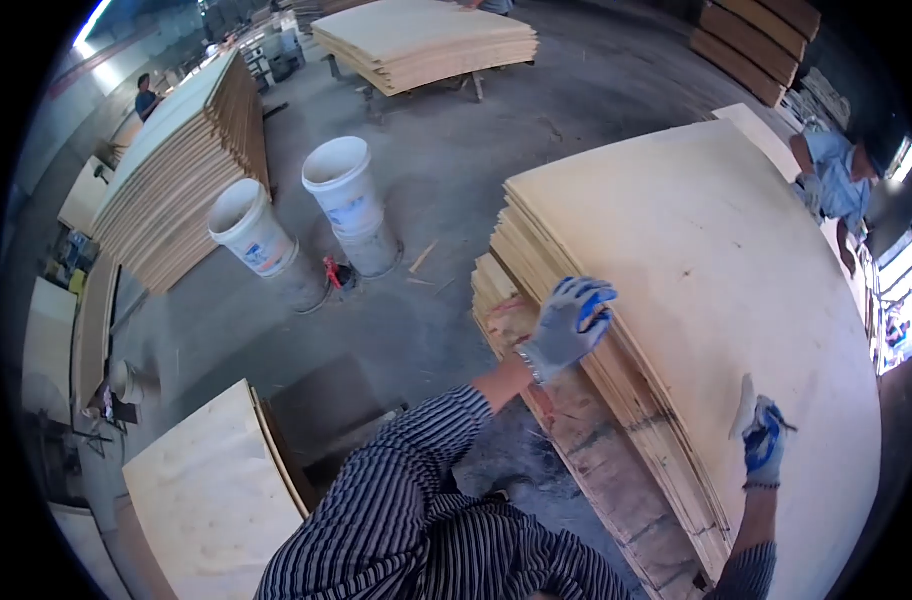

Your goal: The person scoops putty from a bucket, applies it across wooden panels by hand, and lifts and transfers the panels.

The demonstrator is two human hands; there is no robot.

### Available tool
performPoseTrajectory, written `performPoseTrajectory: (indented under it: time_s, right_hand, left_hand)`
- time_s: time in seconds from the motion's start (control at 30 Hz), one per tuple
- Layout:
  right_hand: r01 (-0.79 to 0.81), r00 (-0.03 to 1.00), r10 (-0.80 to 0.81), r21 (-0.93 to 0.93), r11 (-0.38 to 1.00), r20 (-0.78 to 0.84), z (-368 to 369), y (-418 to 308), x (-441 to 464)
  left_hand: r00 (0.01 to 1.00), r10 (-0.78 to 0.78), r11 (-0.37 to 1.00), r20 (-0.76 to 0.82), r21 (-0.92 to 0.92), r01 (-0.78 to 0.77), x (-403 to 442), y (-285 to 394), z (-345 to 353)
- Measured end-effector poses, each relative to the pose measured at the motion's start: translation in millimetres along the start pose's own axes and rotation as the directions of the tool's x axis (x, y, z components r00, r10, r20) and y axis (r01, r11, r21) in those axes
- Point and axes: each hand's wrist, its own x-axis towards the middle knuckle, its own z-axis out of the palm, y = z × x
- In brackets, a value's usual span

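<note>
A large pale plywood sheet (696, 240) tops the stack in front of me. My left hand (566, 322), in a grey glove with a blue palm, is at the stack's left edge. Its fingers are loosely curved, with no object visible in them; whether it touches the sheet I cannot tell. My right hand (764, 445), gloved alike, is closed over the sheet's near right part. From it a flat, pale scraper blade (744, 408) points away along the surface; the fingers hide most of the handle. Below the top sheets, the stack's layered edges (616, 370) show uneven ends.
Two white buckets (341, 185) (244, 230) stand on raised bases to the left. More plywood stacks (176, 160) (426, 45) lie beyond, and a lower board (216, 500) is at near left. Across my stack, a person in a blue shirt (836, 175) leans in.
</note>
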Motion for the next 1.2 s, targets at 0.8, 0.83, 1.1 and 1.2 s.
performPoseTrajectory:
  time_s: [0.8,0.83,1.1,1.2]
  right_hand:
    - [0.092,0.957,-0.077,0.040,0.995,-0.280,157,11,77]
    - [0.082,0.946,-0.048,0.092,0.992,-0.321,166,-7,95]
    - [-0.036,0.778,-0.189,-0.344,0.938,-0.599,147,13,212]
    - [-0.106,0.930,-0.268,-0.883,0.457,-0.250,129,25,270]
  left_hand:
    - [0.894,-0.448,0.893,0.000,0.038,0.448,-80,-260,-260]
    - [0.842,-0.540,0.842,0.003,-0.015,0.540,-75,-253,-258]
    - [0.749,-0.658,0.673,0.076,-0.389,0.630,-76,-318,-326]
    - [0.675,-0.734,0.676,-0.075,0.016,0.736,-32,-283,-335]
